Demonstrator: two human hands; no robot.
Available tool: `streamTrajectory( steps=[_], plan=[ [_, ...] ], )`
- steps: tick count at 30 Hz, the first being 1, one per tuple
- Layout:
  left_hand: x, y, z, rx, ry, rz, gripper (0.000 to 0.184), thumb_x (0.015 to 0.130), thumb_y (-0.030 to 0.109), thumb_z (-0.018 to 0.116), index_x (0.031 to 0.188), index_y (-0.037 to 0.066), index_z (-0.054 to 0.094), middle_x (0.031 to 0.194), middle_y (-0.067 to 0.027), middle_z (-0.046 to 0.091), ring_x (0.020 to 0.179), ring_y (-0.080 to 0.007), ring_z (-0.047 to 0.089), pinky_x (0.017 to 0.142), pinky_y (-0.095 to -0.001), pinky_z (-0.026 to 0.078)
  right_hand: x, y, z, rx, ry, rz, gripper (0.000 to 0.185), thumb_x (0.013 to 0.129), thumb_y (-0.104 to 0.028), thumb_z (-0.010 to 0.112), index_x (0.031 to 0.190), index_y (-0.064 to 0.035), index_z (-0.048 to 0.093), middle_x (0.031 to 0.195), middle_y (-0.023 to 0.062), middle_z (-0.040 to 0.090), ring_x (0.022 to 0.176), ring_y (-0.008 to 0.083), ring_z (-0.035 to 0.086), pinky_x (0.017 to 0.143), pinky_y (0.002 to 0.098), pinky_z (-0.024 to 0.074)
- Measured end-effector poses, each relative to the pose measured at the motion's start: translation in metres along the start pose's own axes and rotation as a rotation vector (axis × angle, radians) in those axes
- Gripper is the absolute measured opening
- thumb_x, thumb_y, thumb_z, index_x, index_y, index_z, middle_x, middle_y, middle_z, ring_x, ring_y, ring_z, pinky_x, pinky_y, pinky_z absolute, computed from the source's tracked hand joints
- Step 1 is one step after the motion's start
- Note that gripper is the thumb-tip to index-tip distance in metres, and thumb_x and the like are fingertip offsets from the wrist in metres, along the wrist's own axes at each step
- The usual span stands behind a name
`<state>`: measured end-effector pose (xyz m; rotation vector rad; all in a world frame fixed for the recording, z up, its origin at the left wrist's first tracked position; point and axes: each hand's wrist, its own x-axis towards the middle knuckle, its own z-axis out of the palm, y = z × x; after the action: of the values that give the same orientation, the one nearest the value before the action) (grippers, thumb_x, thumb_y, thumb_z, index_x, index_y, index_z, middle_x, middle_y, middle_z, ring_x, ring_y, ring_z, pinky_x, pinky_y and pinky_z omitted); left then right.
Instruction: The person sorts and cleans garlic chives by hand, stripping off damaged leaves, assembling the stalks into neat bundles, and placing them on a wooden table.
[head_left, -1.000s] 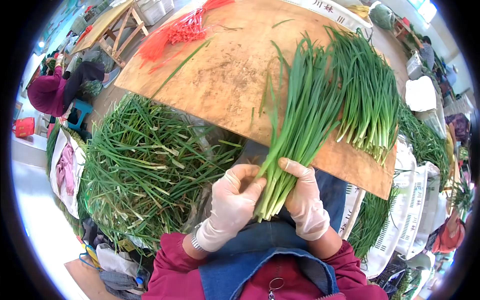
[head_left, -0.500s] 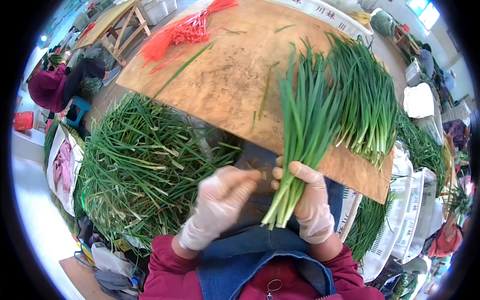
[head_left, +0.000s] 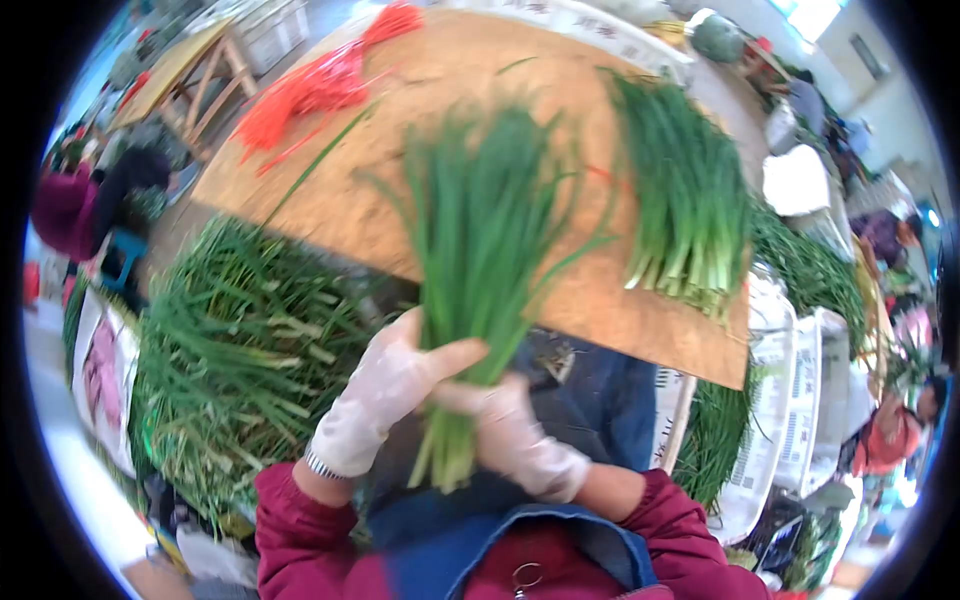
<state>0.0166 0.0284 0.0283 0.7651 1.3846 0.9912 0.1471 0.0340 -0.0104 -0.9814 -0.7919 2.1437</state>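
Note:
A bunch of garlic chives (head_left: pixel 472 240) stands upright in front of me, its leaf tips smeared by motion over the table's near edge. My gloved left hand (head_left: pixel 380 390) is closed around its left side, thumb across the stems. Lower down, my gloved right hand (head_left: pixel 520 440) grips the same stems from the right. The pale cut ends poke out below both hands. To the right, a larger bundle of chives (head_left: pixel 690 200) lies on the wooden table (head_left: pixel 690 340), stem ends toward me.
Red plastic ties (head_left: pixel 320 90) lie at the table's far left. A big heap of loose chives (head_left: pixel 250 370) fills the left side. White crates (head_left: pixel 765 420) stand at right, with more chives (head_left: pixel 715 440) beside them. Another person (head_left: pixel 75 205) sits at far left.
The bunch has moved left and now looks fuller. My left hand, apart from the stems before, has taken hold of them; my right hand still grips them. The view has shifted.

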Motion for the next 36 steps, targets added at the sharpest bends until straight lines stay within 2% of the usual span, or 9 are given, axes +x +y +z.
streamTrajectory(
  steps=[7,10,16,19,22,26,29,32,36],
  plan=[
    [0.009,-0.043,0.015,-0.384,0.088,-0.031,0.033,0.076,0.008,0.063,0.106,-0.004,0.054,0.095,-0.0098,0.062,0.082,-0.0163,0.060,0.074,-0.0282,0.048,-0.008,0.019,-0.029,0.063,-0.084,0.173,0.039,0.071,-0.001,0.070,0.107,0.0000,0.056,0.098,0.0059,0.060,0.089,0.0165,0.057,0.078,0.0304,0.0465],
    [0.011,-0.049,0.014,-0.458,0.077,-0.017,0.033,0.077,0.005,0.062,0.107,-0.004,0.053,0.098,-0.0097,0.061,0.084,-0.0164,0.059,0.076,-0.0283,0.047,-0.012,-0.008,-0.038,-0.092,-0.032,0.153,0.043,0.077,-0.011,0.068,0.114,0.0005,0.052,0.105,0.0086,0.058,0.092,0.0198,0.057,0.082,0.0331,0.0458],
    [0.007,-0.046,0.012,-0.488,0.033,-0.035,0.036,0.079,0.005,0.062,0.112,-0.003,0.051,0.103,-0.0092,0.060,0.089,-0.0163,0.058,0.080,-0.0285,0.047,0.013,-0.032,-0.050,0.092,0.159,-0.075,0.040,0.082,-0.021,0.064,0.112,0.0049,0.053,0.104,0.0112,0.059,0.092,0.0185,0.056,0.083,0.0305,0.0451],
    [0.008,-0.049,0.013,-0.501,-0.016,-0.043,0.038,0.079,0.003,0.061,0.116,-0.001,0.050,0.104,-0.0073,0.060,0.092,-0.0149,0.057,0.082,-0.0272,0.046,0.022,-0.034,-0.029,0.017,0.209,-0.038,0.043,0.081,-0.022,0.065,0.111,0.0056,0.053,0.101,0.0117,0.060,0.089,0.0190,0.057,0.080,0.0302,0.0454],
    [-0.002,-0.038,0.027,-0.428,0.046,0.082,0.040,0.079,0.001,0.060,0.117,0.000,0.049,0.104,-0.0069,0.059,0.092,-0.0162,0.057,0.083,-0.0287,0.046,0.019,-0.036,0.002,-0.154,0.242,-0.129,0.042,0.081,-0.020,0.066,0.110,0.0067,0.052,0.099,0.0123,0.061,0.086,0.0189,0.058,0.077,0.0302,0.0462],
    [-0.006,0.010,0.029,-0.195,0.013,0.351,0.048,0.078,0.000,0.059,0.124,0.002,0.044,0.109,-0.0060,0.056,0.098,-0.0130,0.053,0.086,-0.0264,0.043,0.011,-0.074,0.017,-0.141,0.062,-0.406,0.037,0.082,-0.016,0.064,0.111,0.0038,0.051,0.098,0.0109,0.061,0.086,0.0171,0.058,0.077,0.0278,0.0460],
    [0.006,0.051,0.041,-0.280,-0.078,0.616,0.052,0.077,-0.001,0.060,0.125,0.000,0.040,0.110,-0.0074,0.055,0.101,-0.0138,0.052,0.087,-0.0267,0.042,0.001,-0.127,0.031,-0.395,-0.017,-0.741,0.039,0.083,-0.019,0.064,0.110,0.0057,0.049,0.098,0.0107,0.061,0.086,0.0152,0.056,0.078,0.0277,0.0458],
    [0.024,0.089,0.045,0.050,-0.034,0.800,0.053,0.078,0.000,0.061,0.126,0.001,0.038,0.110,-0.0076,0.056,0.101,-0.0144,0.052,0.086,-0.0276,0.044,0.004,-0.164,0.034,-0.358,-0.143,-0.901,0.035,0.084,-0.012,0.061,0.111,0.0064,0.047,0.098,0.0102,0.060,0.087,0.0144,0.055,0.079,0.0264,0.0447],
    [0.062,0.102,0.061,-0.118,-0.179,0.987,0.054,0.080,0.002,0.064,0.127,0.002,0.038,0.109,-0.0069,0.056,0.099,-0.0135,0.053,0.085,-0.0265,0.045,0.016,-0.189,0.022,-0.416,-0.130,-1.058,0.036,0.084,-0.008,0.061,0.113,0.0060,0.045,0.103,0.0098,0.058,0.091,0.0135,0.054,0.082,0.0259,0.0433]
  ],
)
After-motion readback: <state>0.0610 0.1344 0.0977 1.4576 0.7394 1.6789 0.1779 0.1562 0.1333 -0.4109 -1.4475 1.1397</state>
